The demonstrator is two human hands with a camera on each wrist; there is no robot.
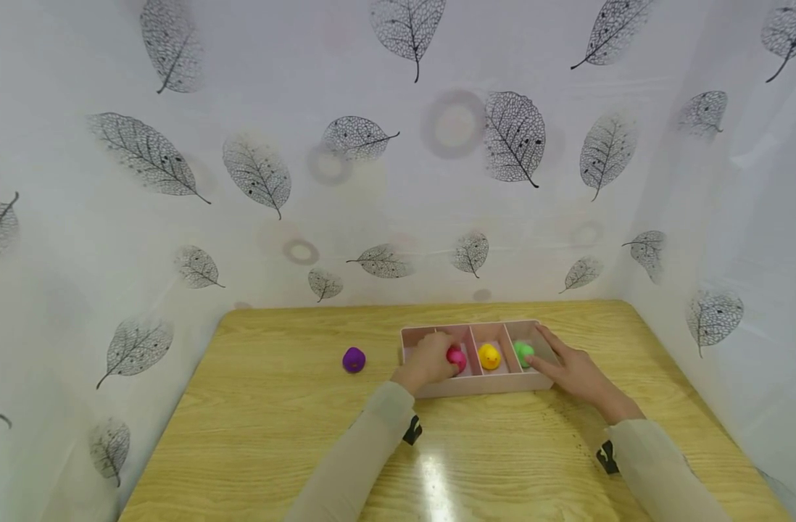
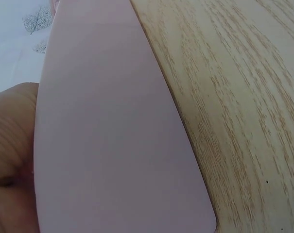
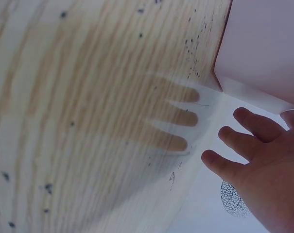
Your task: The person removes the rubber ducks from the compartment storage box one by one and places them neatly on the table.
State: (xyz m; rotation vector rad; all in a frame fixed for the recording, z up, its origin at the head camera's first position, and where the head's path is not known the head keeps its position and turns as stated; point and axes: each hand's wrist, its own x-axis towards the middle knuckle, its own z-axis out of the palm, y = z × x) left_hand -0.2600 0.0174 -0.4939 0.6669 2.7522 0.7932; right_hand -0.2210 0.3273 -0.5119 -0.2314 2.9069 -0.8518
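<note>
A pink tray (image 1: pixel 489 384) with several compartments stands on the wooden table. My left hand (image 1: pixel 440 357) reaches into a left compartment, its fingers curled round a pink toy (image 1: pixel 457 359). A yellow toy (image 1: pixel 489 356) sits in the compartment to its right, and a green toy (image 1: pixel 523 352) in the rightmost one. My right hand (image 1: pixel 546 354) lies with straight fingers against the tray's right end, beside the green toy. The left wrist view is filled by the tray's outer wall (image 2: pixel 112 145) with my left hand's skin (image 2: pixel 10 160) at the edge. In the right wrist view, my right hand (image 3: pixel 263 165) is spread beside the tray's corner (image 3: pixel 268 43).
A purple toy (image 1: pixel 354 359) lies alone on the table (image 1: pixel 274 435) to the left of the tray. Leaf-patterned white sheets wall in the table at the back and on both sides.
</note>
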